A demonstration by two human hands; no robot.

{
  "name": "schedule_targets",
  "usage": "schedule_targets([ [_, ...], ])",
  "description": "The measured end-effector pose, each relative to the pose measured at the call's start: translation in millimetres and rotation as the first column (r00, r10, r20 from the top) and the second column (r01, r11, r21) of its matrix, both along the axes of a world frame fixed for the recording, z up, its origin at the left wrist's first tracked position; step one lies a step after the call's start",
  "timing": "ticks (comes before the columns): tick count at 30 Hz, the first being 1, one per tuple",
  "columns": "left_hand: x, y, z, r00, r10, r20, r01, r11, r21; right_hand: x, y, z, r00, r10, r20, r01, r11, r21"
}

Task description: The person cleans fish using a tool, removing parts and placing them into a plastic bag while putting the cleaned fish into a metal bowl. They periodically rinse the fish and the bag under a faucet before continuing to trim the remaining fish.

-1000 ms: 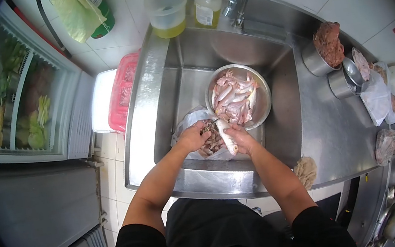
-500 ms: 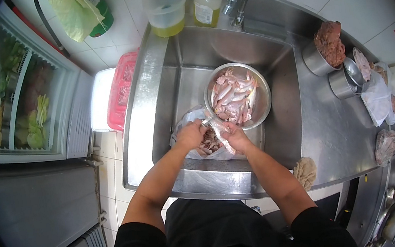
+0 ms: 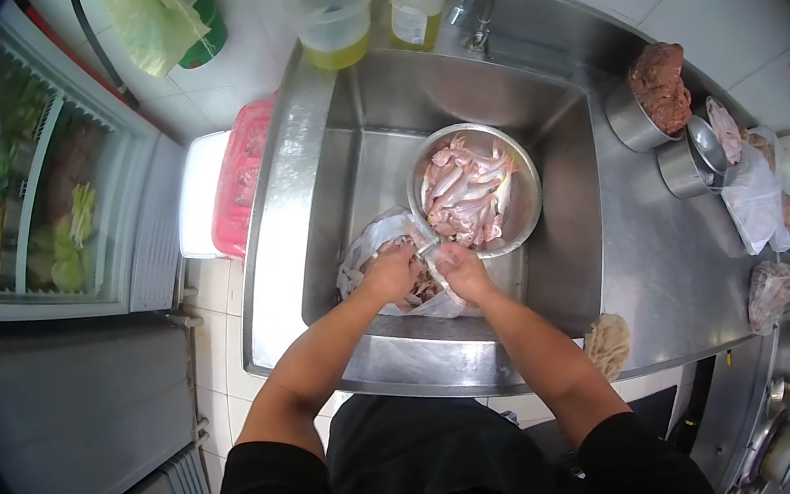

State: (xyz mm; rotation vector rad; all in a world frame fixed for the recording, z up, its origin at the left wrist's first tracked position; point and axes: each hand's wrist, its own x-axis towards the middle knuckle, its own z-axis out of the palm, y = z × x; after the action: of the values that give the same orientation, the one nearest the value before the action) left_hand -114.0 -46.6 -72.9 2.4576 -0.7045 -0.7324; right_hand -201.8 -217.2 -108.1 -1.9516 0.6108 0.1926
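Over a plastic bag [image 3: 355, 271] of reddish scraps in the sink, my left hand [image 3: 393, 276] is closed, its fingertips near a small metallic tool [image 3: 426, 246]. What the left fingers hold is hidden. My right hand [image 3: 462, 274] is wrapped round a pale fish [image 3: 438, 259], mostly covered by the hand. Just beyond both hands, a round metal bowl [image 3: 530, 189] holds several pinkish fish [image 3: 468, 191]. The bag lies beside the bowl, at its lower left.
A faucet [image 3: 480, 2], soap bottle [image 3: 415, 10] and plastic tub [image 3: 331, 18] stand behind the sink [image 3: 560, 274]. Metal pots [image 3: 635, 120] with meat and plastic bags [image 3: 755, 201] sit at right. A cloth [image 3: 610, 346] lies at the front edge.
My right hand has turned and moved slightly up and left, covering more of the fish. My left hand has shifted slightly down over the bag.
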Motion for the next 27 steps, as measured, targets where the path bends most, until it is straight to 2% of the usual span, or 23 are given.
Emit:
schedule_targets([
  [2, 17, -3, -4, 0.983, 0.157, -0.092, -0.153, 0.987, 0.052, 2, -2, 6, 1.000, -0.016, -0.003, 0.017, 0.996, 0.083],
  [3, 17, -1, -8, 0.982, 0.186, -0.035, -0.182, 0.979, 0.089, 1, -3, 9, 1.000, -0.028, -0.007, 0.029, 0.992, 0.123],
  [6, 1, 5, -19, 0.981, -0.099, 0.169, 0.122, 0.984, -0.133, 0, -3, 15, 1.000, -0.008, 0.008, 0.008, 0.999, -0.044],
  [9, 4, 5, -27, 0.997, -0.056, 0.057, 0.065, 0.984, -0.164, -1, -12, -13, 0.997, -0.083, 0.007, 0.078, 0.960, 0.268],
  [12, 12, 1, 1, 1.000, -0.003, -0.031, 0.005, 0.999, 0.033, -3, -19, -35, 0.997, -0.052, 0.053, 0.038, 0.968, 0.247],
  [15, -3, -2, 30, 0.975, -0.193, -0.110, 0.196, 0.980, 0.017, -1, -10, 5, 0.983, -0.160, -0.092, 0.185, 0.851, 0.491],
  [18, 15, -1, 4, 0.987, 0.111, -0.115, -0.114, 0.993, -0.015, 0, -17, 26, 0.974, -0.051, -0.221, 0.184, 0.746, 0.640],
  [21, 17, 5, 4, 0.993, 0.114, -0.030, -0.115, 0.993, -0.013, -1, -23, 22, 0.966, -0.072, -0.247, 0.234, 0.638, 0.733],
  [25, 7, 4, 5, 0.993, 0.053, -0.107, -0.073, 0.979, -0.188, -1, -26, 22, 0.964, -0.038, -0.264, 0.245, 0.511, 0.824],
  [27, 13, 5, 4, 0.993, 0.063, -0.096, -0.070, 0.995, -0.072, 1, -28, 24, 0.965, -0.044, -0.259, 0.254, 0.414, 0.874],
])
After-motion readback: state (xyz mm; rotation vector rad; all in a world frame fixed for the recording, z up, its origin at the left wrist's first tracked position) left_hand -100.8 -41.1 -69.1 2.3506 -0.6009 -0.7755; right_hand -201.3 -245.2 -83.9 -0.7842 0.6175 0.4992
